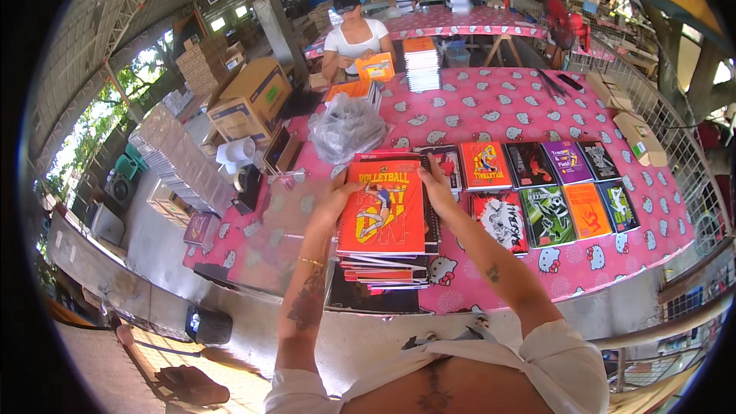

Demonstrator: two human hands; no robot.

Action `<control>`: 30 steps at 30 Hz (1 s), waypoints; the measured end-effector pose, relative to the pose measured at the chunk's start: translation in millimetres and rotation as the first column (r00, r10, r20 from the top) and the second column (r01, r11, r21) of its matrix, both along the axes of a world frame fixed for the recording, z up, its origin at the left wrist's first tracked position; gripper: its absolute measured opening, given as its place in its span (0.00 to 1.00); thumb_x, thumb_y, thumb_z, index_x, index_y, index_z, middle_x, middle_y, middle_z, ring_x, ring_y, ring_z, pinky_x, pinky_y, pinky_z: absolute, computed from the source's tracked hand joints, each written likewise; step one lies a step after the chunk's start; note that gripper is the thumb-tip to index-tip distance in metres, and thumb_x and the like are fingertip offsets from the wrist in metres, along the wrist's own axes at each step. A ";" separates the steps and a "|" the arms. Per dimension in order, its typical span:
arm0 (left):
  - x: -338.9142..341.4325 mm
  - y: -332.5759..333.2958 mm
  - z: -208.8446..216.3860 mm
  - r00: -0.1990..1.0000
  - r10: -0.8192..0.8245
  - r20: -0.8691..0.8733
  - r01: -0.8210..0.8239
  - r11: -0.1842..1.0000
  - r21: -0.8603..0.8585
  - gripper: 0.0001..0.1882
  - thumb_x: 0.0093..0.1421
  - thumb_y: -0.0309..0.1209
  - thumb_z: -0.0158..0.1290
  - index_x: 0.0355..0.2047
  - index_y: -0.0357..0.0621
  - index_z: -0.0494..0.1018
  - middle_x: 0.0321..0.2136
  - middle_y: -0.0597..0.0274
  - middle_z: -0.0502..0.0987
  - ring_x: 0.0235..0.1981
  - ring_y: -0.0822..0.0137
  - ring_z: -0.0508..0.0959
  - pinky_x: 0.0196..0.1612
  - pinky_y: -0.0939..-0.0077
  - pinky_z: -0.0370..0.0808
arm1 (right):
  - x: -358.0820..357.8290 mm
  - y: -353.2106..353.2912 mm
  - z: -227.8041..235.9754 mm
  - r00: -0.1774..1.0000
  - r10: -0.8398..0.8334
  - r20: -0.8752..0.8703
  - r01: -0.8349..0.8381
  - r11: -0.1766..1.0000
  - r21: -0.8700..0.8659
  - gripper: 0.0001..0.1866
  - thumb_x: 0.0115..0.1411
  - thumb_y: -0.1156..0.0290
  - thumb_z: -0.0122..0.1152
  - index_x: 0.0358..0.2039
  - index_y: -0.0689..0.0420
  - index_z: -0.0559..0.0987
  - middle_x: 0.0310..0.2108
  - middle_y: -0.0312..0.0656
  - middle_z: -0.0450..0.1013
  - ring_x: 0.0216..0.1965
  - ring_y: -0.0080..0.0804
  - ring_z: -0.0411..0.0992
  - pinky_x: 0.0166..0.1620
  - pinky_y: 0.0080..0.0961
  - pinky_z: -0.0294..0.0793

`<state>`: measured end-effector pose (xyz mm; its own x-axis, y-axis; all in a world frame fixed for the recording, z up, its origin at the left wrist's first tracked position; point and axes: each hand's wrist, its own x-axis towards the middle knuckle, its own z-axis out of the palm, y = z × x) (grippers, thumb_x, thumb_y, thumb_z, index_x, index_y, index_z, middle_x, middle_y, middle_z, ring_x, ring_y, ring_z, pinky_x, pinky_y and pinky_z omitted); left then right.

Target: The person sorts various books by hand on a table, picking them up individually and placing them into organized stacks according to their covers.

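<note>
Orange covers the top notebook [381, 211], which is held at its sides between 2 hands above a stack of notebooks [383, 272] at the near edge of a pink patterned tablecloth [468, 284]. Its left edge is gripped by the left hand [334, 203], with the thumb laid over the cover; its upper right side is clasped by the right hand [437, 188]. How firmly it is pressed, and how many notebooks are taken in the same grip, cannot be told, since the undersides are hidden. A dark spiral-bound notebook [432, 231] is seen protruding beside the right edge.

Slipping seems the likeliest trouble: the stack below is unevenly layered, so it could be made to fan out or topple toward the near edge if pushed from above. Spiral wire could be snagged on a neighbouring cover if the notebooks were slid rather than lifted. The crumpled clear plastic bag [349, 129], lying just beyond, could be caught and dragged if the hands were moved forward. To the right, 9 notebooks are laid out in 2 rows [547, 217]; the nearest of these could be knocked askew by the right forearm if it were swung outward.
</note>
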<state>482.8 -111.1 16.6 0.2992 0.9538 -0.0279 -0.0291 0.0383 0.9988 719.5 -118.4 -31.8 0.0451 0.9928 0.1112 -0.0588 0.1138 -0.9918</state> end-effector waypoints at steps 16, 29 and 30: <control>80.2 -142.6 -84.0 0.377 0.887 -0.268 0.250 0.181 0.951 0.36 0.63 0.54 0.46 0.64 0.45 0.61 0.64 0.45 0.59 0.68 0.48 0.54 0.67 0.41 0.32 | -54.8 97.2 85.6 0.128 0.592 0.796 -0.558 0.707 -0.435 0.55 0.52 0.21 0.39 0.55 0.65 0.73 0.54 0.62 0.69 0.59 0.43 0.66 0.58 0.37 0.65; -50.5 -48.6 -71.2 0.828 0.256 0.498 -0.139 0.955 -0.261 0.40 0.65 0.60 0.41 0.66 0.41 0.57 0.64 0.52 0.62 0.65 0.57 0.60 0.66 0.58 0.57 | -16.0 -70.6 -34.8 0.978 0.018 0.207 -0.139 0.796 0.589 0.42 0.67 0.36 0.29 0.69 0.56 0.54 0.72 0.48 0.40 0.73 0.42 0.33 0.70 0.42 0.29; -4.5 -56.2 -36.6 0.821 0.246 0.516 -0.097 0.949 -0.299 0.38 0.65 0.59 0.43 0.63 0.40 0.61 0.60 0.49 0.66 0.60 0.60 0.68 0.61 0.61 0.66 | -2.6 -68.5 -38.8 0.974 -0.028 0.224 -0.106 0.819 0.563 0.41 0.67 0.37 0.29 0.69 0.55 0.54 0.72 0.47 0.39 0.73 0.43 0.32 0.70 0.44 0.30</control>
<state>478.3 -167.2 -20.0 0.1686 0.9737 -0.1530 -0.5902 0.2240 0.7755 717.0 -186.9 -70.6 -0.0836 0.7484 0.6580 0.1286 0.6629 -0.7376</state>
